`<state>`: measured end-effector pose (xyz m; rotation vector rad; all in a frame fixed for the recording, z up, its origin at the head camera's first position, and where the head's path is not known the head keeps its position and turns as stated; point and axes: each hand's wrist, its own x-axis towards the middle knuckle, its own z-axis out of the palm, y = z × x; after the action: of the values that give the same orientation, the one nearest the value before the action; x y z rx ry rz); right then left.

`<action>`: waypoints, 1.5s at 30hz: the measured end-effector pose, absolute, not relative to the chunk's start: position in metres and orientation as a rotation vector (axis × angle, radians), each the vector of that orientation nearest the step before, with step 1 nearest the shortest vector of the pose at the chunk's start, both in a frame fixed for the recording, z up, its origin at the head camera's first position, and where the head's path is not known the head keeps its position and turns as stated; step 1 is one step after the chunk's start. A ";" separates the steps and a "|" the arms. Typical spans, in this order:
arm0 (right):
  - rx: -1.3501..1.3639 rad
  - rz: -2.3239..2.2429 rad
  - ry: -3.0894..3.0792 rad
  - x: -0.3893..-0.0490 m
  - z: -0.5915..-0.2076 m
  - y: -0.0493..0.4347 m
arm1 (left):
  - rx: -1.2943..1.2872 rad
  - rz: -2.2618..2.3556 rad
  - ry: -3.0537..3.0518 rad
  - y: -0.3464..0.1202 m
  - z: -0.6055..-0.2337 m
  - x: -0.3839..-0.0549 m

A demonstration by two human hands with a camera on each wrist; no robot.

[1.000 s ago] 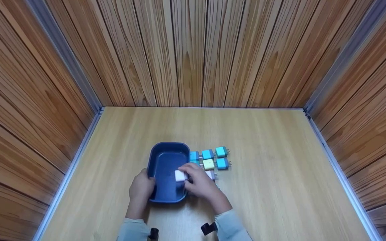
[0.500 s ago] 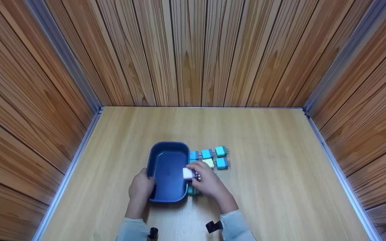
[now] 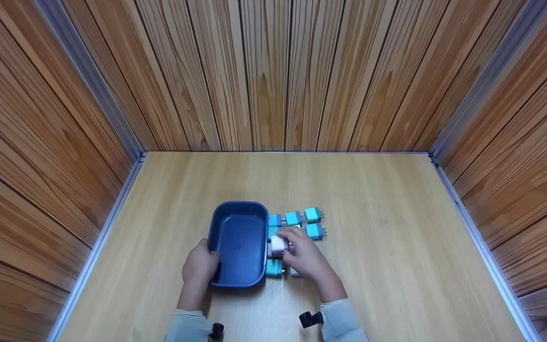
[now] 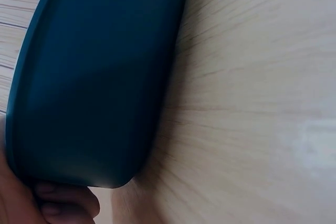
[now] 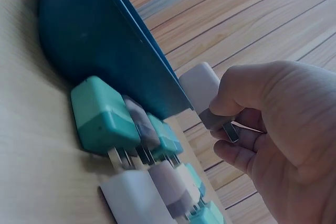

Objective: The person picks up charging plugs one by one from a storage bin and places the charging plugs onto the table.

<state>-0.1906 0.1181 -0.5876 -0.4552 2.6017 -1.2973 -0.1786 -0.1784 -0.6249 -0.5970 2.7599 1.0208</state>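
A blue plastic bin [image 3: 239, 251] stands on the table with nothing inside it. My left hand [image 3: 200, 267] grips its left rim, thumb over the edge; in the left wrist view, curled fingers [image 4: 68, 200] show under the rim. My right hand [image 3: 307, 256] pinches a white plug-in charger [image 5: 202, 90] between thumb and fingers, its metal prongs pointing away from the bin. In the head view this charger overlaps other chargers just right of the bin. A teal charger [image 5: 102, 114] lies against the bin's near right side.
Several more chargers lie in rows right of the bin, among them a teal one [image 3: 313, 214], a blue one [image 3: 315, 231] and a white one [image 5: 134, 198]. Wooden panel walls [image 3: 273, 76] enclose the table [image 3: 387, 247] at the back and sides.
My right hand has moved right with the white charger, from over the bin to over the chargers beside it. The teal charger near the bin's front corner has come into view. The left hand stays put.
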 end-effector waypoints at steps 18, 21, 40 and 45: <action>-0.359 -1.294 2.706 -0.196 -0.597 0.139 | -0.595 1.016 2.772 -0.179 -0.622 -0.178; -0.331 -1.290 2.716 -0.196 -0.598 0.143 | -0.597 1.018 2.762 -0.179 -0.623 -0.178; -0.183 -1.326 2.739 -0.198 -0.610 0.169 | -0.597 1.008 2.803 -0.177 -0.625 -0.178; -0.137 -1.328 2.736 -0.198 -0.614 0.176 | -0.606 1.016 2.784 -0.177 -0.626 -0.178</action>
<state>-0.1983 0.1755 -0.6144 -0.1368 2.7358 -1.3276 -0.1776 -0.1766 -0.6264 -0.6062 2.7837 1.0161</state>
